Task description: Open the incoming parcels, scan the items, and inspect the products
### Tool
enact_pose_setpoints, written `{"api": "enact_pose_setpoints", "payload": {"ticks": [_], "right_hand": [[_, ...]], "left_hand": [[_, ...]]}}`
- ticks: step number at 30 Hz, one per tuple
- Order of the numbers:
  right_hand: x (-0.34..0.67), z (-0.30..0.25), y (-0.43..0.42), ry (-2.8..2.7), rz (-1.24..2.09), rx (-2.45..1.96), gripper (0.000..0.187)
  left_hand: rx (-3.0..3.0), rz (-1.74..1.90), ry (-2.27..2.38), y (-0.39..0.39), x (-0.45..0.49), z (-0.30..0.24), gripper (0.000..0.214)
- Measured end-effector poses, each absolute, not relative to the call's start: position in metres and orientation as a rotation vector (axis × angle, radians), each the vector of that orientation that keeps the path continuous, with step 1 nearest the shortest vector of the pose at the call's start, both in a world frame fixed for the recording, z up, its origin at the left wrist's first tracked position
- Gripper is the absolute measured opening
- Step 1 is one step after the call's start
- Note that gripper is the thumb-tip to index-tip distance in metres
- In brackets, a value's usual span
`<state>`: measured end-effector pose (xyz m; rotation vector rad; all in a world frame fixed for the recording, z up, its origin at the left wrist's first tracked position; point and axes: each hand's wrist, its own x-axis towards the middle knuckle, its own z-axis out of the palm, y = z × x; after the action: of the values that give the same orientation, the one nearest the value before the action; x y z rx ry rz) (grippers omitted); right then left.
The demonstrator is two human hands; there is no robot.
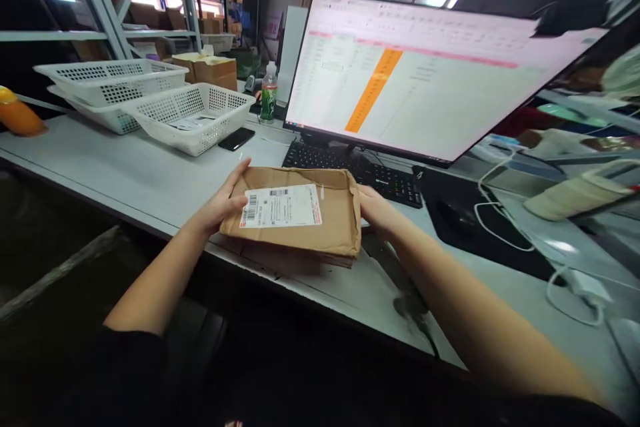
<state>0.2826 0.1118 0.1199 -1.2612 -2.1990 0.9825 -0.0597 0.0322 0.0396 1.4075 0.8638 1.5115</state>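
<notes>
A brown cardboard box (pixel 295 238) with creased, dented edges is held in front of me over the desk's near edge. On its upper face is a white shipping label (pixel 283 205) with barcodes and small print. My left hand (pixel 223 203) grips the left end, its thumb on top by the label and a finger along the far corner. My right hand (pixel 374 210) presses against the right end, its fingers mostly hidden behind the box. Just beyond the box lies a black keyboard (pixel 390 183), partly covered by it.
A large monitor (pixel 425 93) showing a spreadsheet stands behind the keyboard. To the left are white perforated baskets (pixel 200 113), a phone (pixel 237 139) and a green-labelled bottle (pixel 269 93). A mouse (pixel 455 212) sits on a black mat (pixel 480 243) at right, with white cables across it.
</notes>
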Motion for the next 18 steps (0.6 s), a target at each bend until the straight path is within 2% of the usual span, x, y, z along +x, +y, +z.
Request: {"api": "enact_pose_setpoints", "payload": {"ticks": [2,4,5,7,9,11,13,15,18], "right_hand": [[0.305,0.126,0.097,-2.205,0.502,-1.274,0.050],[0.335,0.126,0.080,-2.184,0.109,-1.327,0.059],[0.351,0.121,0.071,-2.178,0.056,-1.408,0.068],[0.377,0.105,0.057,-2.150,0.197,-1.625,0.089],[0.392,0.084,0.050,-2.058,0.637,-1.749,0.093],[0.397,0.069,0.049,-1.868,1.185,-1.693,0.079],[0.397,0.068,0.054,-1.652,1.500,-1.586,0.063],[0.394,0.081,0.061,-1.545,1.524,-1.583,0.050],[0.388,0.123,0.068,-1.611,1.329,-1.603,0.040]], "left_hand": [[1.338,1.537,0.950,0.035,-0.051,0.029,0.087],[1.319,1.554,1.026,0.038,-0.043,0.025,0.074],[1.339,1.542,1.046,0.039,-0.040,0.025,0.071],[1.421,1.501,1.044,0.038,-0.034,0.029,0.071],[1.504,1.502,0.993,0.034,-0.028,0.034,0.072],[1.588,1.542,0.953,0.026,-0.022,0.038,0.066],[1.677,1.588,0.981,0.018,-0.016,0.039,0.058],[1.751,1.622,1.063,0.010,-0.012,0.035,0.054],[1.843,1.705,1.158,0.004,-0.010,0.026,0.057]]}}
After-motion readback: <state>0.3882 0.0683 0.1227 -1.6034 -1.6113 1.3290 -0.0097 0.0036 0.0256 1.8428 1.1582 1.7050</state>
